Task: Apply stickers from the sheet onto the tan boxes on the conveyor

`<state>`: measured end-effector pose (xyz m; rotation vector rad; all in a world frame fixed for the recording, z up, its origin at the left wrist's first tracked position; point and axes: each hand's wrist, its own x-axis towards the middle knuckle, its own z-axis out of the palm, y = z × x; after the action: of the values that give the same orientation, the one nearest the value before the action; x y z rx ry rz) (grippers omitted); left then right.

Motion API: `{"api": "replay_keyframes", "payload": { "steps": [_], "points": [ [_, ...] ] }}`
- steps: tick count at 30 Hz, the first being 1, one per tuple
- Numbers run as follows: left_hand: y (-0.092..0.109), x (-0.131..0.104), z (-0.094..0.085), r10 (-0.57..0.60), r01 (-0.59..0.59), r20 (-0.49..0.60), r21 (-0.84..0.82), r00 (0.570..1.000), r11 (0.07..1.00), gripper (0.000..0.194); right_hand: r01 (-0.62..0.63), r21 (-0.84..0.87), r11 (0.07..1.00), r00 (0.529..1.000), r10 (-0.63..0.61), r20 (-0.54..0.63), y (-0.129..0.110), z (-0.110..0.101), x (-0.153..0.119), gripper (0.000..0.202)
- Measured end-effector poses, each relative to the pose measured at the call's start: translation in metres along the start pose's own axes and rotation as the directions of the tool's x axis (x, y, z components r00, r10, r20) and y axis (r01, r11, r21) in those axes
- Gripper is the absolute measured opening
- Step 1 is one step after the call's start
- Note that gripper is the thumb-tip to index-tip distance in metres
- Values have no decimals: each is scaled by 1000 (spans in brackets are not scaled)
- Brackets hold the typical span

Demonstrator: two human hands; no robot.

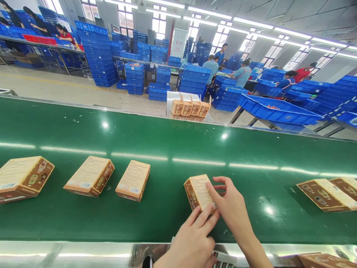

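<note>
On the green conveyor belt [167,137] a small brown and cream carton [199,188] lies in front of me, its printed cream side up. My right hand [230,199] is closed on its right side, thumb on the top face and the other fingers curled along the edge. Stretched and slightly spread, the fingers of my left hand [195,236] touch the carton's near end, which they partly hide. Left of it lie similar cartons: one close by [134,180], a second carton [90,175] and a larger-looking carton [23,176] at the edge.
More cartons [327,193] lie on the belt at right. A metal rail [69,253] runs along the near side, with another carton [323,260] below right. Beyond the belt stand several upright cartons [189,108], a blue tray [279,109], stacked blue crates [96,52] and people working.
</note>
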<state>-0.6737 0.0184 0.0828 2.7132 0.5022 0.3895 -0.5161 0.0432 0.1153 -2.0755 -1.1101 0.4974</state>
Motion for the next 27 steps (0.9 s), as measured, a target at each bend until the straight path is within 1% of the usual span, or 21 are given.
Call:
{"api": "replay_keyframes", "payload": {
  "steps": [2,4,5,6,7,8,9,10,11,12,13,14,17,19,21,22,25,27],
  "points": [
    [-1,3,2,9,-9,-8,-22,1000,1000,25,14,-84,996,995,-22,-98,0,-6,5,54],
    [-1,4,2,23,-26,-39,-74,999,997,23,129,-105,986,975,-145,-168,0,-16,6,48],
    [-1,4,1,24,-31,-55,-116,998,993,21,206,-95,974,962,-219,-166,0,-23,3,42],
    [-1,3,-2,6,-17,-66,-169,998,986,20,279,-71,958,950,-286,-129,0,-30,-1,37],
    [1,1,-7,-41,25,-67,-228,997,973,18,341,-37,939,939,-342,-44,-1,-39,-6,32],
    [2,-2,-14,-114,92,-62,-286,992,954,17,384,3,924,920,-382,91,-1,-47,-13,29],
    [4,-5,-23,-205,176,-52,-344,977,922,15,411,42,911,878,-408,249,-2,-54,-21,25],
    [5,-8,-32,-305,265,-43,-393,951,881,13,429,77,900,812,-422,403,-3,-61,-28,21],
    [6,-12,-42,-387,332,-42,-436,921,836,11,444,105,890,736,-429,523,-4,-65,-35,17],
    [6,-16,-52,-442,373,-34,-481,896,793,10,459,124,880,670,-434,602,-4,-68,-41,13],
    [6,-19,-60,-472,400,-7,-518,882,756,9,475,132,870,626,-439,644,-5,-70,-45,10],
    [5,-23,-68,-483,418,26,-545,875,727,7,494,135,859,606,-451,655,-5,-70,-48,9],
    [-1,-32,-81,-511,496,132,-528,849,689,8,574,121,810,584,-509,633,-3,-65,-48,14],
    [-4,-37,-84,-549,552,162,-473,820,686,4,641,104,761,564,-559,608,-1,-62,-44,15],
    [-5,-40,-86,-578,589,169,-419,798,691,9,715,88,693,538,-627,564,-1,-58,-43,12],
    [-5,-42,-87,-582,597,174,-396,794,697,11,756,78,650,521,-670,529,-1,-56,-43,9],
    [-3,-45,-90,-584,609,183,-333,791,720,15,869,28,493,441,-800,407,-7,-51,-45,13],
    [-3,-46,-92,-577,602,177,-304,797,738,16,914,-3,405,379,-853,360,-13,-49,-47,15]
  ]
}}
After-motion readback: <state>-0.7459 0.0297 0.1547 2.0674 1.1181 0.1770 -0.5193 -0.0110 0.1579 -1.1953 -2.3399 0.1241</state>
